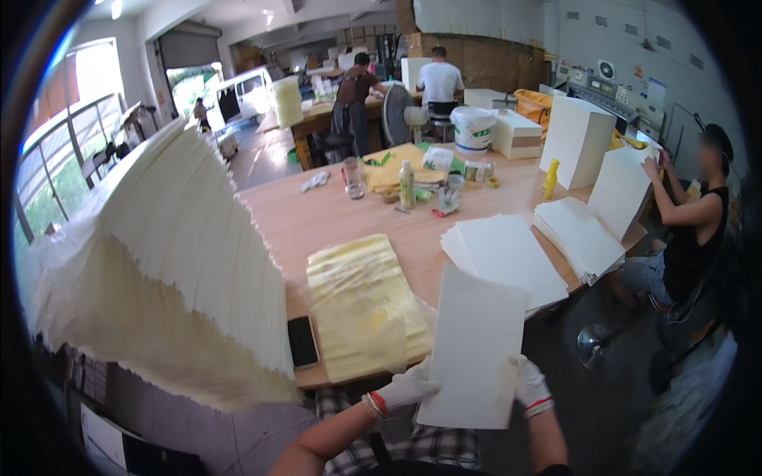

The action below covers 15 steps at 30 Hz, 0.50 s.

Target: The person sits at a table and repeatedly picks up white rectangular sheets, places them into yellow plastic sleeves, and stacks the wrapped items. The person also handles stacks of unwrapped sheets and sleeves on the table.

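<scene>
Both my hands wear white gloves with red at the cuffs. A white rectangular board (475, 349) is held between them, tilted up in front of my lap. My left hand (406, 384) grips its lower left edge, some fingers hidden. On the opposite edge, my right hand (531, 384) is closed at the lower right side. Beyond the board lies a fanned stack of similar white boards (508, 252) on the table (294, 214). To the left of the board rests a yellowish wrapped stack of sheets (361, 305).
A tall stack of cream sheets (182, 238) towers at the left, near a phone (302, 341). Another white stack (578, 238) lies right. Bottles (407, 184), a bucket (473, 131) and tall white blocks (575, 143) stand farther back. A co-worker (686, 214) sits at the right.
</scene>
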Available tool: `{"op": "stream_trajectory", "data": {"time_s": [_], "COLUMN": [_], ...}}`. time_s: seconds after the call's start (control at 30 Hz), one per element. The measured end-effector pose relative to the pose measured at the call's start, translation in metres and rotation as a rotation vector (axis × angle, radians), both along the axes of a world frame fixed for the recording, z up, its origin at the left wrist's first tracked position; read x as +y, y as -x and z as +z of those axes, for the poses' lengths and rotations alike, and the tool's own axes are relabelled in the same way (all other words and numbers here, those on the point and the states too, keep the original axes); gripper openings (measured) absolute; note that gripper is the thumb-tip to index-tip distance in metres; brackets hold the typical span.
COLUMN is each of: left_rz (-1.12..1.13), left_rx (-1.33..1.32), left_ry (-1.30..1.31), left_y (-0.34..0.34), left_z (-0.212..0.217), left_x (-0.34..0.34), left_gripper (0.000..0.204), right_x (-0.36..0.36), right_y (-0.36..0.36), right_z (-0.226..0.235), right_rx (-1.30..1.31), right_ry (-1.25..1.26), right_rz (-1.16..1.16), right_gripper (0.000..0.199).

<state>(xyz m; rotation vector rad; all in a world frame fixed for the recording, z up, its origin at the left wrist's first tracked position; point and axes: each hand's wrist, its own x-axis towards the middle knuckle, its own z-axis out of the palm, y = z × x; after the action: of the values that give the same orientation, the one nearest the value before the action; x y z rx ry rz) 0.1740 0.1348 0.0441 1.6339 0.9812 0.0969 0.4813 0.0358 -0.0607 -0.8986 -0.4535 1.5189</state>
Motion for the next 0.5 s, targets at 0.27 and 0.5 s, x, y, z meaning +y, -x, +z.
{"op": "stream_trajectory", "data": {"time_s": [0.27,0.5], "left_rz": [-0.211,0.142], "left_rx": [0.071,0.391], "left_ry": [-0.980,-0.505], "left_y": [-0.024,0.015], "left_z": [0.023,0.040], "left_x": [-0.041,0.128], "left_gripper": [0.065,0.049], "right_x": [0.016,-0.017], "right_y": [0.137,0.090], "right_z": [0.031,0.070], "right_rx": [-0.629,-1.539], "right_ry": [-0.230,-0.405], "right_rz": [-0.434,-0.109], "right_gripper": [0.039,0.058]}}
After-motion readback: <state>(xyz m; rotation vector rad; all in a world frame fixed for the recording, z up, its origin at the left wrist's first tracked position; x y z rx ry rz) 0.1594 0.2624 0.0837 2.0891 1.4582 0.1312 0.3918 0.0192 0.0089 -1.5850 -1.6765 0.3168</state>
